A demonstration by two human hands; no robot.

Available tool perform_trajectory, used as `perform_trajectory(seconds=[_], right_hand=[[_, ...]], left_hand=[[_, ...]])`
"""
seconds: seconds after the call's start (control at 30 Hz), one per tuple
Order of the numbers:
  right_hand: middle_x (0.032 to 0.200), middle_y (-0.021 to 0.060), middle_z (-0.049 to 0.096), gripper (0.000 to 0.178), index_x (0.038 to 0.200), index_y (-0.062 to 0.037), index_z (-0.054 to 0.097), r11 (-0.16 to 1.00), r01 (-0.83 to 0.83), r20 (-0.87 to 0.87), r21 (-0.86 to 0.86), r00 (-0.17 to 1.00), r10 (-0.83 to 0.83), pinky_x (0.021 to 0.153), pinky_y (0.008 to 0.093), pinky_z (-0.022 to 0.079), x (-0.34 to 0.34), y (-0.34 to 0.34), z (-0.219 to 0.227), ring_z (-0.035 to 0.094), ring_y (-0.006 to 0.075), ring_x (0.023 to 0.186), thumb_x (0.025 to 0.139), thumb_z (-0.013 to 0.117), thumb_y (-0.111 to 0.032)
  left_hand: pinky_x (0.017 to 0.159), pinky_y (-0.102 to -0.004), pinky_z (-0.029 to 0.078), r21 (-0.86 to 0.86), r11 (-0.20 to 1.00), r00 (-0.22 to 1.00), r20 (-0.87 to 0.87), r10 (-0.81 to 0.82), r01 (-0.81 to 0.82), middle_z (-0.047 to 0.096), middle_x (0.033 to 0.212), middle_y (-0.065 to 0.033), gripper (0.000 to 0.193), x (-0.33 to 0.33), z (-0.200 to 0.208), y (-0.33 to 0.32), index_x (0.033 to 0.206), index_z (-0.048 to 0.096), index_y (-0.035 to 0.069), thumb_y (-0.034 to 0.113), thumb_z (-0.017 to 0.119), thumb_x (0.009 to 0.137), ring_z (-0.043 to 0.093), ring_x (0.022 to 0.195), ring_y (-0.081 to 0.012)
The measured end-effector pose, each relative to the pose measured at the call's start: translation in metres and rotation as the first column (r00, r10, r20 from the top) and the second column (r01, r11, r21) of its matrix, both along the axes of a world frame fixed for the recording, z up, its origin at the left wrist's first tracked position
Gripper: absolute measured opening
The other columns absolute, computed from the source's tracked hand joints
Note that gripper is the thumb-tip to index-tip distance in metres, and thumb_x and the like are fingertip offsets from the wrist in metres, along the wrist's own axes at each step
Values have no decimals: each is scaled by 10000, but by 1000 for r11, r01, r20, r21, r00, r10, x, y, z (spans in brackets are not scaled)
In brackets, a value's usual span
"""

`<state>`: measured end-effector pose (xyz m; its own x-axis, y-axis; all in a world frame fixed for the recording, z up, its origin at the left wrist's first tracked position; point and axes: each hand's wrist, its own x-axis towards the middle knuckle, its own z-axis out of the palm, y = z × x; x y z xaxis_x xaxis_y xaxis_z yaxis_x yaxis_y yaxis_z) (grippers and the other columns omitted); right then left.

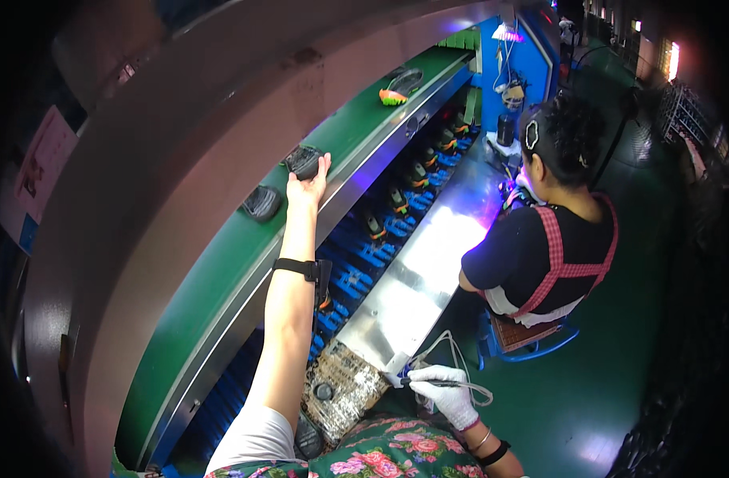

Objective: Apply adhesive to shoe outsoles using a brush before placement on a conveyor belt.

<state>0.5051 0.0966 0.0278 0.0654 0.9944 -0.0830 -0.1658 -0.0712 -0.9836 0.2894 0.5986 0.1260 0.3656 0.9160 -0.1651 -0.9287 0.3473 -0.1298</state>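
Observation:
My left hand, bare, stretches out over the green conveyor belt. Its thumb and fingers are around a dark shoe. Another dark shoe lies on the belt just nearer to me. In a white knit glove, my right hand is closed around a thin dark pen-like tool. A pale looped cord runs beside that hand. The tool's tip points left, toward the edge of a stained work board in front of my apron.
A co-worker sits on a blue-framed stool at the right, bent over the metal bench. Below the belt, several shoes stand along a blue rack. An orange-and-green-tipped shoe lies farther up the belt. A large curved panel borders the left.

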Motion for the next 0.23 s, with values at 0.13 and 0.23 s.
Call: perform_trajectory(seconds=[0.13, 0.23], right_hand=[[958, 81, 770, 144, 978, -3, 794, 993, -5, -52, -114, 999, -1, 809, 277, 561, -2, 5, -3, 716, 148, 886, 835, 792, -20], [993, 93, 783, 191, 1037, -19, 795, 996, -47, 9, -72, 999, 48, 836, 256, 569, -6, 13, -7, 726, 136, 917, 847, 786, -31]], left_hand=[[1149, -600, 398, 203, 940, 912, -253, 322, -276, 256, 1595, -325, 982, 24, -4, 8, 1559, 224, -62, 736, 322, 995, 283, 1483, -454], [1170, -618, 353, -117, 963, 964, -86, -252, 241, 281, 1646, -164, 1060, 23, 9, -7, 1627, 152, 113, 812, 471, 896, 248, 1513, -438]])
